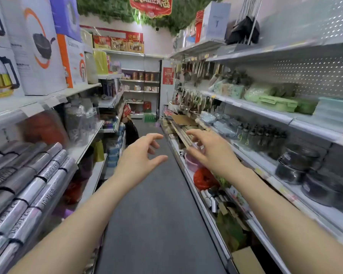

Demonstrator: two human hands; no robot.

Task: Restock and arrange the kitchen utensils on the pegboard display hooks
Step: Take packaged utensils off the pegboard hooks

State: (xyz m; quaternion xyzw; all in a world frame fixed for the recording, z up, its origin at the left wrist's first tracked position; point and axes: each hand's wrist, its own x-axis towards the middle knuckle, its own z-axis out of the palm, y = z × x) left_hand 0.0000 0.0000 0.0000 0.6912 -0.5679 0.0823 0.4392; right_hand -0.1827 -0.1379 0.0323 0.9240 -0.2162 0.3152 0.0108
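Note:
I stand in a shop aisle with both arms stretched forward. My left hand (142,153) hovers over the grey floor, fingers loosely curled, holding nothing. My right hand (208,148) reaches toward the right-hand shelving, fingers spread and empty. Far down the right side, kitchen utensils (196,69) hang in rows on pegboard hooks, and more packaged utensils (194,100) hang below them. A bare stretch of white pegboard (313,76) backs the nearer right shelf. Both hands are well short of the hanging utensils.
Right shelves hold green lunch boxes (277,102), dark bottles (261,135), black pots (297,165) and a cardboard sheet (183,119). Left shelves carry boxed cookware (38,42) and silver wrapped rolls (28,186). The grey aisle floor (158,214) runs to back shelves.

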